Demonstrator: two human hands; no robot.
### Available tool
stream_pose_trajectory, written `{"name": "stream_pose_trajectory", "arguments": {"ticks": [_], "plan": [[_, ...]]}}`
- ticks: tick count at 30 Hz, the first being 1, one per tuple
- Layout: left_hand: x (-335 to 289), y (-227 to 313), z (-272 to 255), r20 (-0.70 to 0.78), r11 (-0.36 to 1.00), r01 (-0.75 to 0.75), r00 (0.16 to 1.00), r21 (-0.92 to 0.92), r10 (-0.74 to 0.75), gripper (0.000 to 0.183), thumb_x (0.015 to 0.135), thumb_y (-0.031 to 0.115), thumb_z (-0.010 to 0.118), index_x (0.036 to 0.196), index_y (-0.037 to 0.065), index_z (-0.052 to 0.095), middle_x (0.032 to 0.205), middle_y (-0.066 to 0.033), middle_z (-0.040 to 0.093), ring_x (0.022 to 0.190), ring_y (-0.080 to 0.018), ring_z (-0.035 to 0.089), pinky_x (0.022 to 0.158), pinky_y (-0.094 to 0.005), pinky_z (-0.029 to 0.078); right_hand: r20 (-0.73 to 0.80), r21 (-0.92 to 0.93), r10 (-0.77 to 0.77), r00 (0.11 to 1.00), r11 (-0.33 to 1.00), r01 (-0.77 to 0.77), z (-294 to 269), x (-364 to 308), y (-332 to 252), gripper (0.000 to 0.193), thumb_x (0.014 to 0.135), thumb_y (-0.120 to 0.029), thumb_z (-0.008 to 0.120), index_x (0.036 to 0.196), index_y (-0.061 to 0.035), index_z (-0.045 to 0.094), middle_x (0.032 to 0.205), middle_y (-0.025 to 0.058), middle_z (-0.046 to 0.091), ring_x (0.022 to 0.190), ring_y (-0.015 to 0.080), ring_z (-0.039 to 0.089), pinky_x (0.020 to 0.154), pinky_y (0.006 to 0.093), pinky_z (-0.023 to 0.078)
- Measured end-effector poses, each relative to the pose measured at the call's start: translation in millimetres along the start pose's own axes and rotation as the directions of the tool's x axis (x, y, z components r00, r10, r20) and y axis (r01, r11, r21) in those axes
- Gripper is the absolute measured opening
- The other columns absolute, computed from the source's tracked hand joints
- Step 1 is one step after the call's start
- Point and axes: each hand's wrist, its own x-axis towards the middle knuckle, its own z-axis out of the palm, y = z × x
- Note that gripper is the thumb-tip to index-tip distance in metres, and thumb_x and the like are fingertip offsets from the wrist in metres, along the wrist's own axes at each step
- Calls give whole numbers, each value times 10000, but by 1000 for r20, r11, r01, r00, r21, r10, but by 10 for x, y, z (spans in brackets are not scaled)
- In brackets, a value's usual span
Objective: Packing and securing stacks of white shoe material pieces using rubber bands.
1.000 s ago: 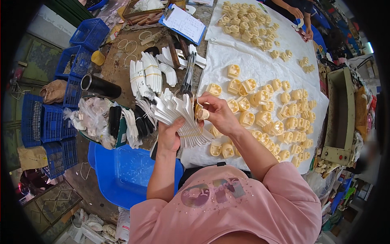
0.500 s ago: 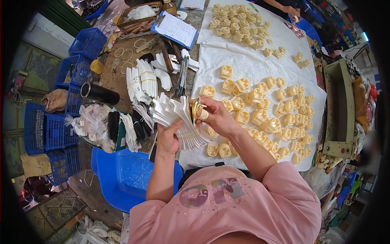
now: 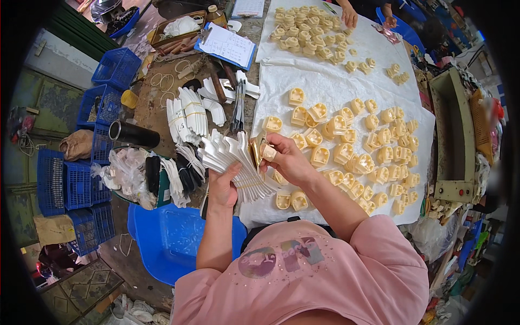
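My left hand is closed round the lower part of a fanned bundle of white, bent-ended flat strips, with a rubber band about them. My right hand pinches a shiny gold-coloured piece against the bundle's right side. A pale cover, perhaps a wrapping, shows at the right thumb. The gold piece is partly hidden by the fingers. Just right of my hands, many cream plastic pieces with hollow, rounded shapes lie on a white sheet.
More banded white strips and dark strips lie to the left, near a black cylinder and a clipboard. A blue tub stands below. Blue baskets line the left. Another person's hand reaches over the far pieces.
The gold piece has turned so it shows less face-on. The view has shifted slightly. Another person's hand has come over the far cream pieces. My left hand keeps its hold.
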Motion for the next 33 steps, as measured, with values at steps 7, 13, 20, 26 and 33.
{"name": "stream_pose_trajectory", "arguments": {"ticks": [7,13,20,26,33], "plan": [[-37,-10,154,-111,1000,3,994,7,-2,509,754,1,596,1230,26,417,1148,-95,526,1061,-213,520,924,-357,422,-35,-281,-84,996,957,71,-164,-62,199,236,868,-164,537,1060,-27,528,899,43,548,823,134,518,729,267,411],[39,-43,288,-111,998,36,993,-43,-41,479,760,-6,629,1199,-3,438,1126,-93,537,1018,-185,532,907,-325,414,-45,-731,-196,980,674,101,-104,-313,319,602,786,-112,606,1323,-49,342,1216,157,431,1006,242,473,887,347,393],[115,-275,344,221,963,259,946,-70,-238,572,826,387,551,1217,-7,413,1158,-105,521,1089,-219,496,952,-347,371,-328,-234,-69,942,972,-11,-224,-563,295,491,859,-69,522,1312,-11,341,1116,90,529,1021,155,509,866,288,417],[34,-559,635,398,862,491,822,-129,-408,560,861,421,464,1211,-14,417,1142,-179,539,1017,-268,557,891,-389,445,-477,-541,-116,871,820,-187,-222,-953,217,357,809,-72,572,1158,-31,510,1023,115,581,945,176,543,795,300,425],[-87,-855,942,237,877,479,854,-14,-463,431,893,360,468,1169,30,454,974,-161,592,864,-245,603,763,-363,509,-48,-913,-596,801,351,207,-425,-1500,168,321,735,-34,603,1050,-33,539,1000,109,526,956,307,486,814,367,412]]}}
